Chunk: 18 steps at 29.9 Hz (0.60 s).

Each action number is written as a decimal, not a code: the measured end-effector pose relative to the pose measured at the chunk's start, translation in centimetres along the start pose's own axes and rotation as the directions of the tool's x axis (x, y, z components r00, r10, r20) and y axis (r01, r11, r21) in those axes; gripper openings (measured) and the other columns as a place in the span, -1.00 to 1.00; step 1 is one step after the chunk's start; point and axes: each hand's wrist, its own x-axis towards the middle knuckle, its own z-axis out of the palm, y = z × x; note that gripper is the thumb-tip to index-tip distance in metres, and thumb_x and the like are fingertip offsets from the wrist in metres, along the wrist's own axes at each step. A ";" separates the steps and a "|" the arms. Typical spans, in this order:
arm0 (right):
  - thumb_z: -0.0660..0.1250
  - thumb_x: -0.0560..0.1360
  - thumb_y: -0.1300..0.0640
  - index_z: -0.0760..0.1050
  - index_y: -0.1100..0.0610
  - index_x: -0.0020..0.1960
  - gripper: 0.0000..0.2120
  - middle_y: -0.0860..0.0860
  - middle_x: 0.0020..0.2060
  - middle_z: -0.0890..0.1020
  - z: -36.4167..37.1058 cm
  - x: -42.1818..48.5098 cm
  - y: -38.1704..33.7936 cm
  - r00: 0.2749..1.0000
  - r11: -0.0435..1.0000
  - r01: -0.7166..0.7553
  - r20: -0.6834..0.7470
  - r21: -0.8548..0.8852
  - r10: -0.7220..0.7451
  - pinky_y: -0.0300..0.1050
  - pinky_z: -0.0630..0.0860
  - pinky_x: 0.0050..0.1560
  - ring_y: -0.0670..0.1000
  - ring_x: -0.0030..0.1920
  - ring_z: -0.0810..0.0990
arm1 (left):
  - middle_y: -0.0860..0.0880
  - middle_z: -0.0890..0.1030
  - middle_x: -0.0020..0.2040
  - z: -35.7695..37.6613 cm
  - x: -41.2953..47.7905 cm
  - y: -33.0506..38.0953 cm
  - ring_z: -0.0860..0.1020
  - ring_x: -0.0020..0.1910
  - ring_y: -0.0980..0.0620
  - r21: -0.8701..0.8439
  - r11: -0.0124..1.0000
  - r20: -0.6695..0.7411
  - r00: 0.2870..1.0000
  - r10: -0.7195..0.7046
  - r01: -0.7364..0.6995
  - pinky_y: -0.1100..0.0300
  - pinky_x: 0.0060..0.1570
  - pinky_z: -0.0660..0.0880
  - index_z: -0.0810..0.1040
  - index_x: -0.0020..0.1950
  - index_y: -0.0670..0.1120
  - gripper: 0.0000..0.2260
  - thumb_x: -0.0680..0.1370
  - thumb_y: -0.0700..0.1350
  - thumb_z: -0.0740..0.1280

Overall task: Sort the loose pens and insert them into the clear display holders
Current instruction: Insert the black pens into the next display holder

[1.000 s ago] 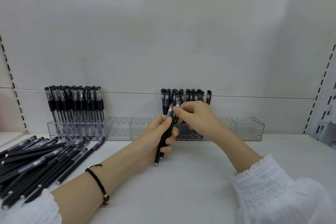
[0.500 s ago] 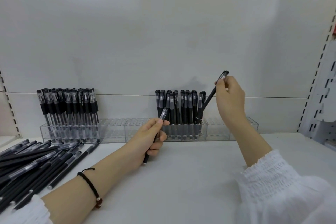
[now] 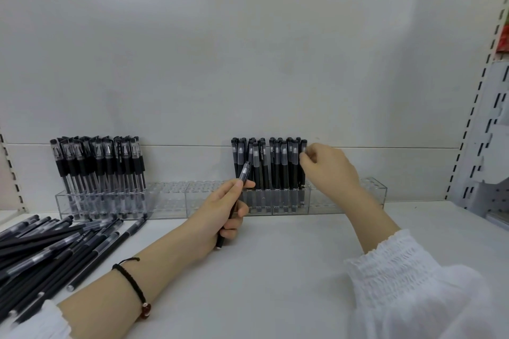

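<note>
Right fingertips pinch the end pen, upright in the middle holder; left hand grips a spare pen. Press straight down until seated, avoid nudging neighbours.

Black pens with clear caps lie at lower left on a white shelf, a black cord bracelet and white smocked sleeve nearby.

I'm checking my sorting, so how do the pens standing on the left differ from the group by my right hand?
The left group has black grip bands over clear lower barrels; the middle group has solid black barrels. The left group leans slightly; the middle group stands straighter. Both stand in the clear holder.
</note>
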 end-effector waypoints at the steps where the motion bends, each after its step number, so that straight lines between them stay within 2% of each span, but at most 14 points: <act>1: 0.18 0.54 -0.02 0.57 0.10 -0.02 -0.75 -0.02 -0.18 0.63 -0.2 -0.1 -0.2 0.999 1.000 -0.025 -0.025 -0.006 0.025 -0.17 0.30 -0.32 0.03 -0.22 0.53 | 0.04 0.38 -0.44 0.0 -0.1 0.0 0.14 -0.55 0.14 -0.003 1.000 0.004 1.000 -0.004 0.004 0.36 -0.60 0.10 0.55 0.13 0.05 -0.76 0.65 0.09 0.15; 3: 0.19 0.49 -0.04 0.60 0.13 -0.10 -0.70 -0.01 -0.31 0.59 -0.7 -0.2 -0.5 0.991 0.995 -0.077 -0.116 -0.058 0.070 -0.23 0.24 -0.39 0.00 -0.35 0.47 | 0.04 0.36 -0.45 0.1 -0.1 0.1 0.15 -0.55 0.14 -0.005 1.000 0.001 1.000 -0.012 0.012 0.35 -0.61 0.11 0.53 0.12 0.01 -0.75 0.65 0.10 0.14; 6: 0.16 0.51 -0.01 0.60 0.12 -0.14 -0.71 0.02 -0.35 0.55 -1.2 -0.4 -0.9 0.970 0.985 -0.120 -0.226 -0.121 0.090 -0.17 0.23 -0.38 0.10 -0.32 0.47 | 0.03 0.35 -0.46 0.2 -0.1 0.2 0.16 -0.56 0.14 -0.010 1.000 -0.032 0.999 -0.021 0.021 0.35 -0.62 0.11 0.48 0.04 -0.10 -0.75 0.66 0.06 0.14; 10: 0.15 0.53 -0.01 0.45 0.11 -0.32 -0.68 -0.03 -0.43 0.52 -0.6 -1.2 -2.2 0.970 0.997 0.013 -0.242 0.072 0.005 -0.18 0.27 -0.40 0.05 -0.37 0.46 | 0.02 0.37 -0.47 0.3 -0.1 0.4 0.19 -0.55 0.12 -0.053 0.999 -0.045 0.999 -0.006 0.003 0.32 -0.62 0.13 0.44 -0.01 -0.12 -0.81 0.67 -0.04 0.13; 13: 0.18 0.54 -0.08 0.50 0.09 -0.35 -0.62 -0.06 -0.45 0.56 0.1 -1.6 -3.0 0.968 0.991 0.069 -0.249 0.112 -0.039 -0.19 0.38 -0.35 -0.02 -0.39 0.51 | 0.01 0.38 -0.46 0.4 0.0 0.3 0.22 -0.54 0.12 -0.062 0.998 -0.023 1.000 0.021 -0.023 0.31 -0.61 0.15 0.45 -0.02 -0.11 -0.82 0.67 -0.06 0.13; 14: 0.19 0.54 -0.11 0.51 0.09 -0.36 -0.61 -0.05 -0.45 0.56 0.1 -1.5 -3.1 0.975 0.979 0.085 -0.216 0.186 -0.043 -0.18 0.38 -0.35 -0.03 -0.39 0.50 | 0.01 0.39 -0.46 0.5 0.1 0.2 0.22 -0.54 0.12 -0.052 0.998 -0.013 0.999 0.036 -0.037 0.32 -0.61 0.16 0.46 -0.02 -0.11 -0.82 0.67 -0.07 0.13; 16: 0.25 0.53 -0.15 0.59 0.14 -0.30 -0.58 0.05 -0.42 0.60 -0.1 -1.5 -3.4 0.995 0.910 0.103 -0.057 0.403 -0.087 -0.16 0.40 -0.32 -0.07 -0.39 0.49 | 0.01 0.41 -0.46 0.6 0.1 0.0 0.23 -0.54 0.12 -0.034 0.997 0.009 0.998 0.066 -0.066 0.32 -0.60 0.18 0.47 -0.02 -0.11 -0.81 0.68 -0.07 0.13; 18: 0.31 0.51 -0.17 0.63 0.09 -0.26 -0.63 -0.02 -0.42 0.63 -0.2 -2.0 -3.9 0.977 0.846 0.074 0.133 0.528 -0.169 -0.34 0.40 -0.39 -0.21 -0.45 0.47 | 0.01 0.42 -0.45 0.7 0.1 -0.2 0.25 -0.54 0.12 -0.017 0.996 0.041 0.996 0.084 -0.083 0.31 -0.60 0.21 0.47 -0.03 -0.10 -0.81 0.68 -0.06 0.14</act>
